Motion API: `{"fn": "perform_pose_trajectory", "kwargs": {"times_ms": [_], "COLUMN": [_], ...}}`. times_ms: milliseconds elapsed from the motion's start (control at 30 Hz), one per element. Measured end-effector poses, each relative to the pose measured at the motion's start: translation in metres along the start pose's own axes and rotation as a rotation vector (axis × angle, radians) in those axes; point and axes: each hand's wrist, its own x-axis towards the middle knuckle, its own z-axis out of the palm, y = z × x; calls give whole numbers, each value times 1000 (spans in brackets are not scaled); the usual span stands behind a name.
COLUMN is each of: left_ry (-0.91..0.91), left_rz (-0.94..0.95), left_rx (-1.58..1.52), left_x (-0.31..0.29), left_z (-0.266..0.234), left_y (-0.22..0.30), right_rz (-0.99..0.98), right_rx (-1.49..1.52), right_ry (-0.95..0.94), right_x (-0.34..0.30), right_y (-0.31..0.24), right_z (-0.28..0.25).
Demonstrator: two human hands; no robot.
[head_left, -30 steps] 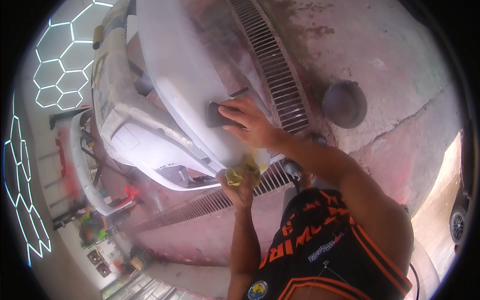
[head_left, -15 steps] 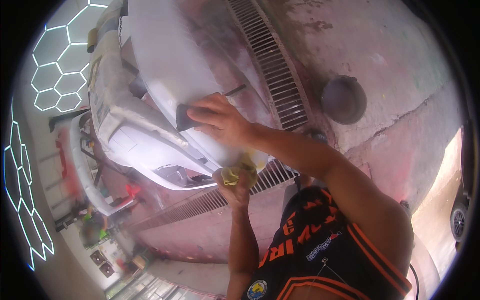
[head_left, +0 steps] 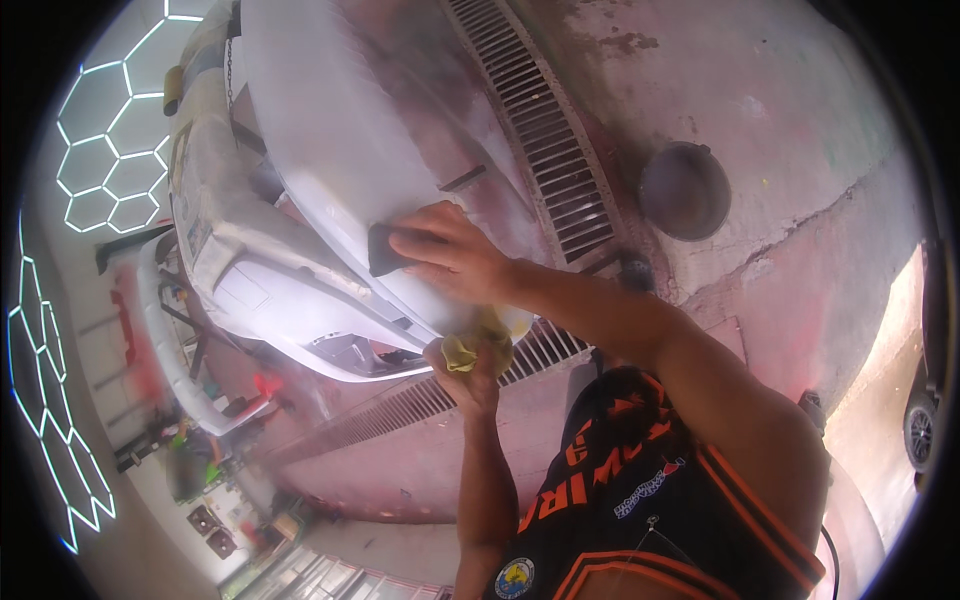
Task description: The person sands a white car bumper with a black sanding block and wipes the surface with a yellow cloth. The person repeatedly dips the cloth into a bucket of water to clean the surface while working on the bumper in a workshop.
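A dark sanding block [head_left: 388, 250] is held by my right hand [head_left: 458, 252], with the fingers bent over it and its face against a long pale grey panel [head_left: 330, 140]. The panel looks like a car body part. My left hand [head_left: 470, 375] is closed around a crumpled yellow cloth [head_left: 470, 350] near the panel's near end. Directly beside the panel sits a white bumper [head_left: 270, 310], with openings cut in its lower part. The contact between the left hand and the panel is hidden by the cloth.
A slotted drain grate [head_left: 545, 140] runs along the reddish concrete floor and turns near me. A dark round bucket [head_left: 685, 190] stands to the right. Farther left is another pale bumper [head_left: 175, 350] on a stand. A car wheel [head_left: 920, 430] shows at the far right.
My right hand and the sanding block have slid slightly toward me and right along the panel. My left hand with the cloth stays nearly in place. The view has shifted a little.
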Motion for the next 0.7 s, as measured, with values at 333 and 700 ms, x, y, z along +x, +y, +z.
{"fn": "perform_pose_trajectory", "kwargs": {"times_ms": [333,700], "left_ry": [-15,-30], "left_rz": [27,15], "left_rx": [-2,57], "left_x": [2,2], "left_z": [2,-1], "left_y": [2,6], "right_rz": [147,-20], "right_rx": [-205,-213], "right_ry": [120,68], "right_x": [-41,-9], "right_y": [19,-5], "right_z": [-39,-7]}}
